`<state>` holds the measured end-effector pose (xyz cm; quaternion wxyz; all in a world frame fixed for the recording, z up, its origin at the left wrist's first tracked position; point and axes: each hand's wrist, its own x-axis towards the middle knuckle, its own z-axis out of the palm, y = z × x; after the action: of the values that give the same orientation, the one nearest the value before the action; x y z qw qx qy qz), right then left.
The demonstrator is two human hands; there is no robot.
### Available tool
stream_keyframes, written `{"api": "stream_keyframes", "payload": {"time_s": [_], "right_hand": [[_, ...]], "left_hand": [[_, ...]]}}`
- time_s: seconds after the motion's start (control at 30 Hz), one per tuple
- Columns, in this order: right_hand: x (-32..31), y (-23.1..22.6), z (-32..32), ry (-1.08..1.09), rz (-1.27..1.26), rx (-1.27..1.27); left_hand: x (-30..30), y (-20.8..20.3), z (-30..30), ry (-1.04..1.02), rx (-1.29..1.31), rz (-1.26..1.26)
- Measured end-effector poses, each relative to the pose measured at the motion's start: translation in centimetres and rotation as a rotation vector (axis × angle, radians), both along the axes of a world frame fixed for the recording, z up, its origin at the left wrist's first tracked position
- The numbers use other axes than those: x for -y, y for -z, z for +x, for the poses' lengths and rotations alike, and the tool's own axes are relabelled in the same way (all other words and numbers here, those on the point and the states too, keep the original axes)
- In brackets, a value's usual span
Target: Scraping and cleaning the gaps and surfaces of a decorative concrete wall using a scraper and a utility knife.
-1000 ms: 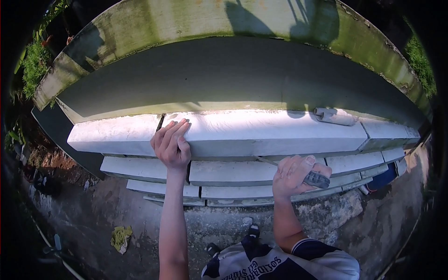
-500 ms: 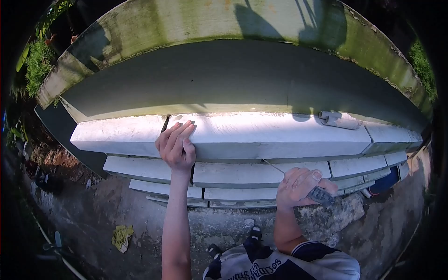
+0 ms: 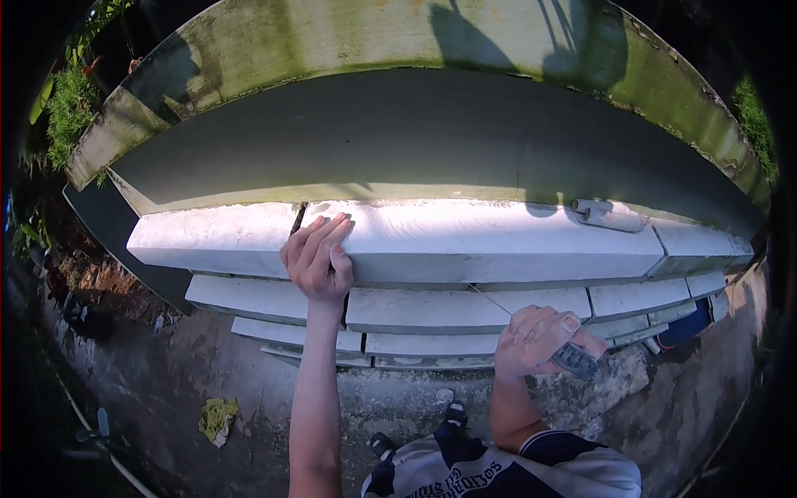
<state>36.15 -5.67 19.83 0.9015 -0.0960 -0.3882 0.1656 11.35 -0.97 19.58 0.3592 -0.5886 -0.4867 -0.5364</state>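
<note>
My left hand [image 3: 318, 261] lies over the front edge of a long white block [image 3: 498, 232], close to the dark gap at its left end. Its fingers are stretched out on the top face. Wrapped in my right hand [image 3: 538, 339] is a tool with a dark grey handle [image 3: 574, 361]. From that fist a thin straight part [image 3: 491, 299], a blade or rod, runs up and left to the underside of the long block. Its tip is hidden there, so I cannot tell the tool's kind.
A grey roll-like piece [image 3: 610, 216] rests on the long block's right part. Behind rises a mossy curved wall [image 3: 357, 50]. More white blocks [image 3: 465, 309] step down below. A yellow-green cloth [image 3: 217, 421] lies on the concrete floor. A dark blue container [image 3: 687, 325] stands at the right.
My right hand has drawn slightly back and to the right with the tool, and a little more of its thin part shows. My left hand stays on the block.
</note>
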Motion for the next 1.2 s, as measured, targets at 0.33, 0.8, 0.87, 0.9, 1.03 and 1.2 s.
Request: {"api": "stream_keyframes", "payload": {"time_s": [0.33, 0.8, 0.87, 0.9, 1.03, 1.2], "right_hand": [[-0.2, -1.2, 0.2, 0.021, -0.011, 0.086], [-0.2, -1.7, 0.7, -0.11, 0.074, 0.022], [-0.4, -2.1, -0.3, 0.113, -0.062, 0.097], [-0.7, -1.7, -0.4, 0.113, -0.064, 0.099], [-0.3, -1.1, -0.7, -0.076, -0.037, 0.02], [-2.1, -1.0, -1.2, -0.006, -0.131, 0.106]], "left_hand": [[-0.6, -0.2, 0.4, 0.044, 0.018, 0.033], [-0.5, -0.2, 0.1, 0.034, 0.022, 0.035], [-0.3, -0.1, 0.2, 0.036, 0.019, 0.031], [-0.2, 0.0, 0.3, 0.036, 0.021, 0.029], [-0.3, -0.2, -0.1, 0.028, 0.015, 0.027], [-0.2, -0.3, 0.4, 0.034, 0.025, 0.025]]}}
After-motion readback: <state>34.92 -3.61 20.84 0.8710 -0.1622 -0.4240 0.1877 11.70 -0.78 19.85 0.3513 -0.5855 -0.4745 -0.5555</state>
